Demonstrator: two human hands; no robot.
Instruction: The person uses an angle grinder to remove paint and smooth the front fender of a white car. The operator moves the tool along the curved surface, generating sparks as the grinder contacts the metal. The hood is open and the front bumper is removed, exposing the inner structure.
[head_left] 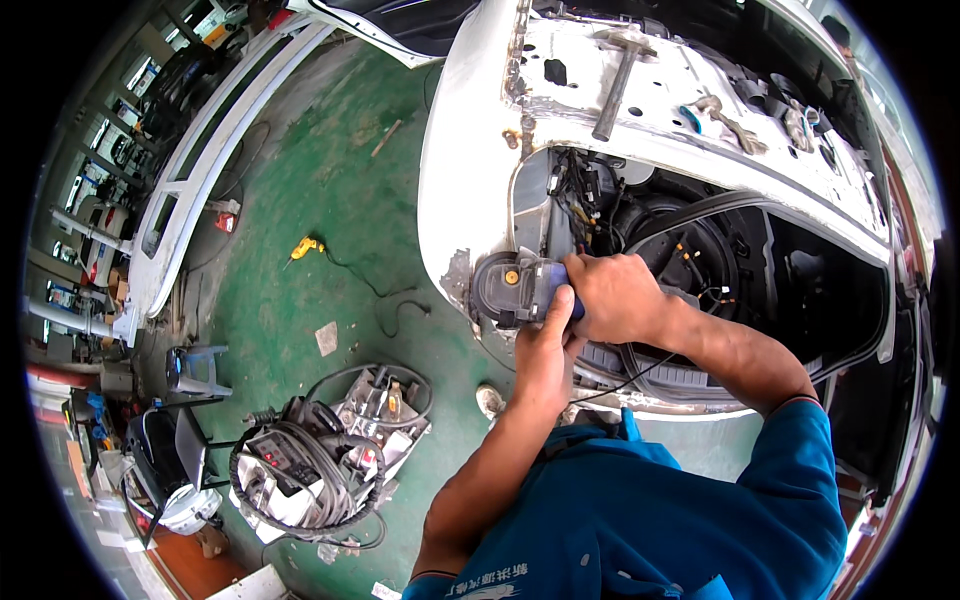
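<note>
Both my hands grip an angle grinder (519, 287), a dark tool with a blue body, a round disc end and a yellow-orange button on top. My right hand (622, 297) wraps over the back of its body. From below, my left hand (545, 350) holds it with the thumb laid along the side. The disc end is over the rear corner of the white car body (465, 190), beside a patch of bare, scraped metal (456, 272). Whether the disc touches the metal is hidden under the tool.
To the right gapes the open trunk (690, 255) with exposed wiring. A hammer (622, 85) and gloves (735, 125) lie on the white panel above. On the green floor are a yellow drill (306, 248) with a cord, a welding machine with coiled cables (300, 465) and a stool (198, 370).
</note>
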